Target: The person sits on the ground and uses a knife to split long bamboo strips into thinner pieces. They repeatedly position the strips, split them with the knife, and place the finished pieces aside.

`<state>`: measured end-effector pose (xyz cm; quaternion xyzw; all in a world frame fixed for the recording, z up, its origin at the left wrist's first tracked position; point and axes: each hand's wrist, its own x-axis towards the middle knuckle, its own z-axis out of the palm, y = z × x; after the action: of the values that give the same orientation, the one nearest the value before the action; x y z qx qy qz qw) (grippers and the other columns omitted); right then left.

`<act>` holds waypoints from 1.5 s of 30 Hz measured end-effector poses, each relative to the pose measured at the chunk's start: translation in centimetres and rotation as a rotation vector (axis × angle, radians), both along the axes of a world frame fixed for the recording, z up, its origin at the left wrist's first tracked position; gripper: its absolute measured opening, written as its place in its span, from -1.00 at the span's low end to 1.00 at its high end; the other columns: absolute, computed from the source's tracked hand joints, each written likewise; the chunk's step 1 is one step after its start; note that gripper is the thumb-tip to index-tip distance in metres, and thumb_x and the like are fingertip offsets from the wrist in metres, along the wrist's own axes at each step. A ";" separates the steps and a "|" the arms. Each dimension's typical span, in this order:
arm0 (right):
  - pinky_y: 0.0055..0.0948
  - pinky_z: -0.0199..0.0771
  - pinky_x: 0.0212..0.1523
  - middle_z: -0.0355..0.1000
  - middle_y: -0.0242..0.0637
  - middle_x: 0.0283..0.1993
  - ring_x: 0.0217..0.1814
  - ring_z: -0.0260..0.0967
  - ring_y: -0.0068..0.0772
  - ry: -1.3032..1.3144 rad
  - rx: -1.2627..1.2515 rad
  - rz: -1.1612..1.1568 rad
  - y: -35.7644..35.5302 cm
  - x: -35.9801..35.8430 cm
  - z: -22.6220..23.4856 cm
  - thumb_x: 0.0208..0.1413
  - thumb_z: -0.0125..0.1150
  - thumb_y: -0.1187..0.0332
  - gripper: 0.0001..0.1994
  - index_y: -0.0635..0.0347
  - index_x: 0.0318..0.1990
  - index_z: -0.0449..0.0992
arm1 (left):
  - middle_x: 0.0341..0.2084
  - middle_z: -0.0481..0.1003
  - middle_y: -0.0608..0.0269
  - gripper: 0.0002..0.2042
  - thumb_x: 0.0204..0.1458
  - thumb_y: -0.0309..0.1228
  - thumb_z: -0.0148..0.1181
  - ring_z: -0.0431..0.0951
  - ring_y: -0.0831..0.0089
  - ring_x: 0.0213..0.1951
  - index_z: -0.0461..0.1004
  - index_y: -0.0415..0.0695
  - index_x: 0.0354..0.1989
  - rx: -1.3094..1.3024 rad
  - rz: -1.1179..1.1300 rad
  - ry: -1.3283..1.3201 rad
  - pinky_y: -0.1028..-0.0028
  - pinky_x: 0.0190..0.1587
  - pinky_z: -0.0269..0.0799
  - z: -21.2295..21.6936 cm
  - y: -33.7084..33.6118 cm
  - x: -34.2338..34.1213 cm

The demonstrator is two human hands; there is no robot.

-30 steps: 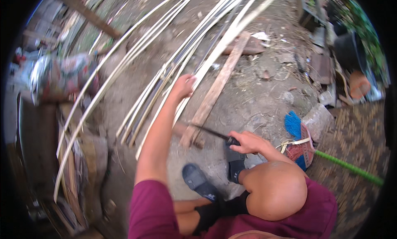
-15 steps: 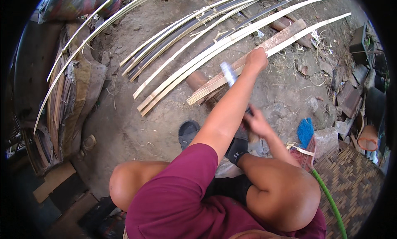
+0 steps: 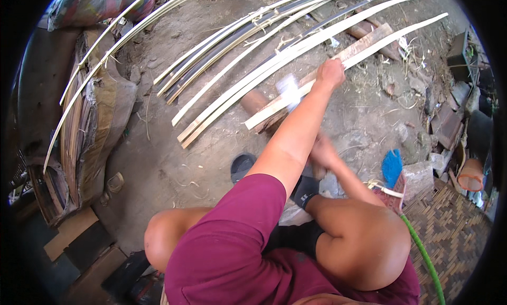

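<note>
My left hand [image 3: 330, 74] is closed around a long pale bamboo strip [image 3: 391, 38], which lies slanting along a wooden board [image 3: 364, 45]. A short log [image 3: 255, 101] supports the board's near part. Behind my left forearm, my right hand [image 3: 323, 149] is closed on a knife whose handle is hidden by that forearm. The bright knife blade [image 3: 289, 91], smeared by motion, shows beyond the forearm, across the strip near its near end.
Several long bamboo strips [image 3: 232, 96] lie side by side on the dirt ground, left of and beyond the board. Two thin strips lean over a sack bundle [image 3: 108, 104] at far left. At right are a blue brush-like bundle [image 3: 392, 167], stone blocks [image 3: 417, 179] and a woven mat [image 3: 454, 226].
My right hand has shifted slightly farther away and left, its fingers now more hidden. The knife blade is more blurred. The strip's near end now covers more of the board.
</note>
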<state>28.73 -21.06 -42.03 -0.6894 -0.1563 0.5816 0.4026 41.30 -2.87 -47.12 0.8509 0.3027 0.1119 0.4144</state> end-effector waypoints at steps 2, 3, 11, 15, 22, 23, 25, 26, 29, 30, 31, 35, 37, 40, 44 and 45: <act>-0.41 0.46 -0.48 0.49 -0.28 -0.43 -0.49 0.42 -0.53 0.008 -0.026 0.174 -0.5 -0.8 1.0 0.22 0.14 0.34 -0.65 0.31 0.11 0.43 | -0.26 0.59 -0.20 -0.76 0.18 -0.31 0.07 0.60 -0.17 -0.16 0.57 -0.24 -0.24 -0.019 0.002 0.024 0.03 -0.04 0.51 -0.2 0.2 -0.3; -0.42 0.46 -0.49 0.49 -0.29 -0.42 -0.49 0.42 -0.54 0.013 -0.038 0.261 -0.9 -1.2 1.7 0.22 0.15 0.35 -0.64 0.31 0.13 0.42 | -0.26 0.59 -0.20 -0.76 0.18 -0.31 0.07 0.60 -0.17 -0.15 0.57 -0.23 -0.24 -0.028 0.003 0.038 0.03 -0.04 0.51 -0.2 0.2 -0.5; -0.32 0.55 -0.36 0.55 -0.20 -0.28 -0.43 0.49 -0.36 -0.380 0.508 0.596 1.0 -4.0 5.7 0.20 0.17 0.21 -0.58 0.29 0.12 0.42 | -0.23 0.59 -0.20 -0.75 0.16 -0.30 0.09 0.60 -0.15 -0.14 0.60 -0.19 -0.19 -0.036 0.019 0.078 0.04 0.00 0.51 0.1 -0.7 0.6; -0.33 0.54 -0.40 0.54 -0.23 -0.39 -0.50 0.47 -0.38 -0.044 0.202 -0.041 0.6 -1.1 -1.9 0.18 0.18 0.26 -0.67 0.35 -0.04 0.50 | -0.21 0.59 -0.19 -0.77 0.14 -0.30 0.09 0.60 -0.14 -0.11 0.64 -0.14 -0.23 -0.140 0.020 0.050 0.06 0.03 0.50 0.2 -0.2 0.7; -0.40 0.52 -0.52 0.52 -0.27 -0.45 -0.57 0.43 -0.48 0.026 0.041 0.190 -0.5 -1.6 1.1 0.22 0.19 0.30 -0.67 0.33 0.04 0.48 | -0.23 0.59 -0.20 -0.76 0.14 -0.31 0.07 0.59 -0.17 -0.13 0.65 -0.15 -0.30 -0.099 0.088 0.015 0.06 0.02 0.50 -1.1 0.6 0.5; -0.39 0.54 -0.51 0.53 -0.24 -0.41 -0.55 0.45 -0.46 0.100 0.044 0.079 0.3 -1.4 1.1 0.22 0.20 0.30 -0.64 0.33 0.09 0.45 | -0.23 0.59 -0.20 -0.76 0.15 -0.31 0.07 0.59 -0.17 -0.13 0.64 -0.16 -0.31 -0.104 0.090 0.002 0.06 0.01 0.50 -0.9 0.4 0.8; -0.44 0.58 -0.46 0.55 -0.17 -0.26 -0.48 0.49 -0.43 0.130 -0.026 0.482 -0.7 -2.3 2.3 0.25 0.15 0.31 -0.59 0.34 0.18 0.38 | -0.22 0.59 -0.20 -0.75 0.15 -0.31 0.06 0.59 -0.17 -0.12 0.64 -0.18 -0.31 -0.114 0.092 0.004 0.05 0.01 0.50 -0.7 0.1 0.4; -0.45 0.57 -0.47 0.55 -0.18 -0.26 -0.48 0.49 -0.43 -0.126 0.226 0.495 -0.4 -2.9 2.6 0.25 0.13 0.32 -0.62 0.35 0.15 0.39 | -0.21 0.59 -0.20 -0.74 0.16 -0.30 0.06 0.59 -0.16 -0.12 0.63 -0.19 -0.31 -0.114 0.079 0.006 0.06 0.02 0.49 -0.3 0.0 0.6; -0.46 0.54 -0.47 0.54 -0.21 -0.29 -0.49 0.48 -0.44 -0.599 0.734 0.426 0.7 -3.8 2.2 0.27 0.08 0.35 -0.68 0.37 0.08 0.42 | -0.19 0.58 -0.20 -0.73 0.15 -0.27 0.08 0.58 -0.15 -0.10 0.60 -0.21 -0.23 -0.090 0.059 0.054 0.05 0.02 0.49 -0.3 0.4 0.4; -0.45 0.54 -0.47 0.53 -0.21 -0.30 -0.49 0.47 -0.44 -0.568 0.737 0.341 1.4 -3.5 1.9 0.27 0.08 0.35 -0.68 0.38 0.07 0.42 | -0.19 0.58 -0.20 -0.72 0.15 -0.25 0.10 0.58 -0.15 -0.09 0.58 -0.21 -0.19 -0.078 0.056 0.077 0.05 0.02 0.49 -0.5 0.8 0.2; -0.42 0.53 -0.48 0.53 -0.20 -0.32 -0.49 0.47 -0.43 -0.243 0.431 0.169 1.2 -2.4 0.8 0.25 0.09 0.36 -0.68 0.39 0.07 0.41 | -0.21 0.59 -0.18 -0.71 0.15 -0.22 0.12 0.59 -0.15 -0.12 0.56 -0.21 -0.17 -0.057 0.063 0.069 0.04 -0.01 0.48 -0.7 0.9 -0.5; -0.40 0.47 -0.52 0.52 -0.20 -0.36 -0.52 0.45 -0.46 0.071 0.102 0.470 0.0 -2.7 2.1 0.27 0.08 0.37 -0.73 0.33 0.04 0.44 | -0.25 0.59 -0.16 -0.66 0.13 -0.16 0.19 0.59 -0.16 -0.16 0.47 -0.19 -0.10 -0.015 0.024 0.065 0.02 -0.05 0.48 0.5 -0.4 -0.7; -0.42 0.46 -0.53 0.52 -0.23 -0.36 -0.52 0.44 -0.48 -0.178 0.416 0.773 -1.5 -4.2 2.1 0.29 0.07 0.36 -0.75 0.29 0.03 0.45 | -0.16 0.57 -0.23 -0.58 0.13 -0.18 0.19 0.58 -0.16 -0.08 0.38 -0.23 0.03 -0.088 -0.038 0.114 0.08 0.03 0.48 1.5 -0.5 0.2; -0.43 0.46 -0.53 0.49 -0.26 -0.38 -0.53 0.42 -0.50 -0.341 0.782 0.511 -2.0 -4.3 -1.2 0.31 0.08 0.32 -0.74 0.28 0.05 0.44 | -0.17 0.58 -0.20 -0.66 0.15 -0.21 0.16 0.58 -0.17 -0.09 0.47 -0.23 -0.05 -0.055 -0.066 0.109 0.07 0.01 0.49 2.3 0.3 1.0; -0.46 0.45 -0.54 0.46 -0.28 -0.43 -0.56 0.39 -0.51 0.186 0.140 -0.283 0.1 -0.5 -1.0 0.30 0.11 0.29 -0.65 0.32 0.12 0.36 | -0.22 0.60 -0.14 -0.71 0.17 -0.22 0.12 0.60 -0.12 -0.11 0.60 -0.20 -0.20 -0.052 -0.069 0.119 0.06 0.00 0.50 0.7 1.8 -0.2; -0.47 0.45 -0.55 0.45 -0.28 -0.44 -0.56 0.38 -0.52 0.063 0.149 -0.299 -0.1 -0.4 -1.8 0.31 0.11 0.29 -0.65 0.33 0.13 0.35 | -0.23 0.60 -0.13 -0.71 0.18 -0.21 0.11 0.60 -0.10 -0.11 0.62 -0.18 -0.23 -0.053 -0.057 0.127 0.06 -0.01 0.50 0.9 1.3 0.0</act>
<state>28.37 -21.14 -43.85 -0.6547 -0.0820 0.5233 0.5393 41.27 -1.57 -46.24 0.8534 0.3070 0.0378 0.4196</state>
